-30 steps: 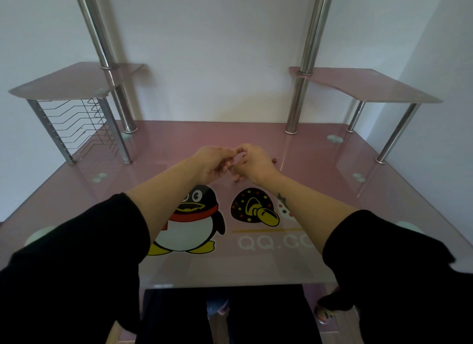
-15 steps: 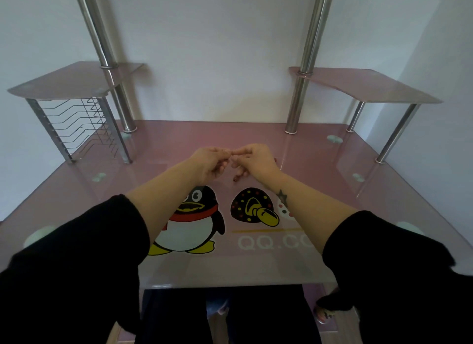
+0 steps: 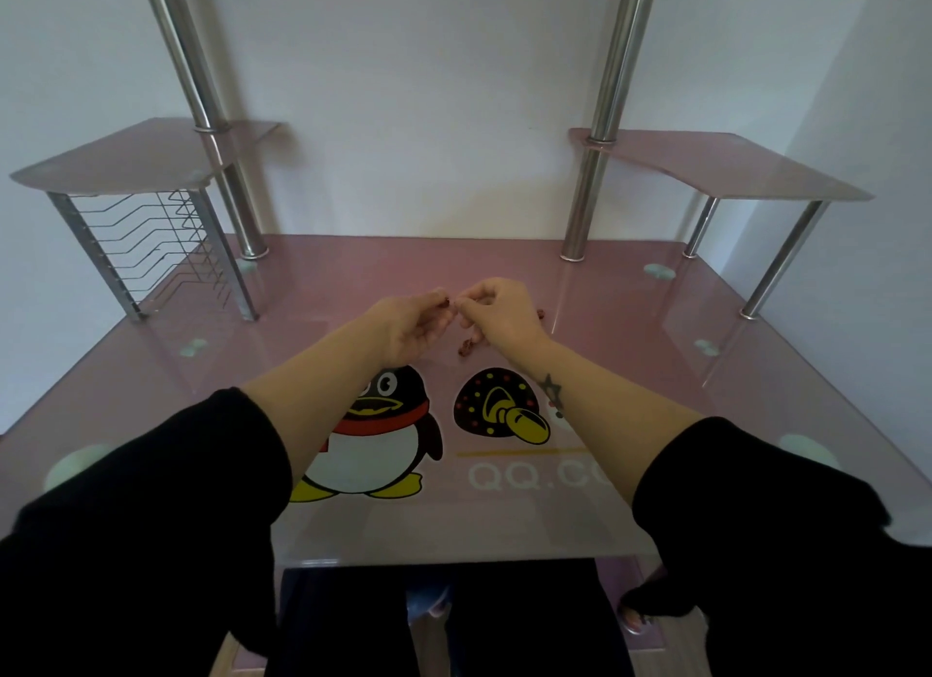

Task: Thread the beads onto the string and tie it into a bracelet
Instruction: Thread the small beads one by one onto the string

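**Q:** Head view: arm pose?
**A:** Both forearms reach forward over the pink glass desk (image 3: pixel 655 374). The left hand (image 3: pixel 408 323) and right hand (image 3: pixel 497 313) meet at the fingertips.

**Q:** Finger state?
**A:** The left thumb and forefinger pinch a dark red bead (image 3: pixel 446 302). The right fingers are curled, tips pressed together; what they clamp cannot be resolved.

**Q:** Other beads?
**A:** A bead cluster (image 3: pixel 466 346) sits just below the right hand.

Pink glass desk (image 3: pixel 630 323), penguin print (image 3: pixel 383 424) up front; small reddish beads (image 3: pixel 542 313) lying mid-desk; wire rack (image 3: pixel 151 253) back-left.
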A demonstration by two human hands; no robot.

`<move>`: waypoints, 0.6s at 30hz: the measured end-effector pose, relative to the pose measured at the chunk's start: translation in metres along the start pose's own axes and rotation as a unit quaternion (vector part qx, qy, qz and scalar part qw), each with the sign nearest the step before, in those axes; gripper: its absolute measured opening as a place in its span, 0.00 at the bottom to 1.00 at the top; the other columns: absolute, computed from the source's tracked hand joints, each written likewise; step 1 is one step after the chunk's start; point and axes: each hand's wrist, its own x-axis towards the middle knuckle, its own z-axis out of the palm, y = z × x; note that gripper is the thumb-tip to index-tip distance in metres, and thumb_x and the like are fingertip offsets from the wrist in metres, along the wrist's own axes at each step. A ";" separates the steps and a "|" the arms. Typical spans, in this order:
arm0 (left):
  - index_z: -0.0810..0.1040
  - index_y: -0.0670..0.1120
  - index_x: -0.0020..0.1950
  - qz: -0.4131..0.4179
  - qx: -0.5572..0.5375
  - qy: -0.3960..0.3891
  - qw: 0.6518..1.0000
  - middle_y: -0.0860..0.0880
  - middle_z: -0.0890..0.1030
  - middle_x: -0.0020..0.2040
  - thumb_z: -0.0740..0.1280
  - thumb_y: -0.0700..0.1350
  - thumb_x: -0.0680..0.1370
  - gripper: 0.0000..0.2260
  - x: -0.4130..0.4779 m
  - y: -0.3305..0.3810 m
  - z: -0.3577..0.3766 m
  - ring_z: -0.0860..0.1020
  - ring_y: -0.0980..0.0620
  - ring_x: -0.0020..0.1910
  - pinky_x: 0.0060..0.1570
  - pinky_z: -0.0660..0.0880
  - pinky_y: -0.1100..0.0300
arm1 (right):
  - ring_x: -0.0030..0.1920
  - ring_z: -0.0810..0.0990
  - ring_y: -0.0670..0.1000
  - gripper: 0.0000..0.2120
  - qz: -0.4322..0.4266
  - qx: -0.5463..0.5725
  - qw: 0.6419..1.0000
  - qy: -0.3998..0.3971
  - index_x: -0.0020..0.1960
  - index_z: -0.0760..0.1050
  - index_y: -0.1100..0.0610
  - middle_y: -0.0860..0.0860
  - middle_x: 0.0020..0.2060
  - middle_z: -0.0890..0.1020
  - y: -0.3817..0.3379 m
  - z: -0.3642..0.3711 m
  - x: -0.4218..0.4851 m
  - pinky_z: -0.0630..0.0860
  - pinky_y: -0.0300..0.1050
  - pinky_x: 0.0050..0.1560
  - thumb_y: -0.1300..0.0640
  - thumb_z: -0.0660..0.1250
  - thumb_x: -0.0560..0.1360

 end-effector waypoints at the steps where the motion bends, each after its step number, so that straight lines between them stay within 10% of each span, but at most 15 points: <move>1: 0.79 0.39 0.47 -0.002 -0.002 0.000 1.000 0.44 0.82 0.42 0.67 0.40 0.78 0.04 0.000 0.000 -0.001 0.81 0.53 0.38 0.29 0.77 0.67 | 0.21 0.74 0.42 0.04 -0.007 -0.006 1.000 0.002 0.44 0.79 0.60 0.52 0.30 0.80 0.000 0.000 -0.001 0.70 0.35 0.23 0.60 0.69 0.75; 18: 0.79 0.39 0.46 -0.013 -0.024 -0.021 0.999 0.45 0.83 0.36 0.67 0.37 0.77 0.03 -0.003 0.000 -0.002 0.81 0.53 0.40 0.36 0.80 0.66 | 0.33 0.79 0.49 0.05 -0.039 -0.102 0.993 0.044 0.39 0.77 0.53 0.51 0.34 0.82 0.005 0.002 0.004 0.81 0.51 0.38 0.58 0.68 0.74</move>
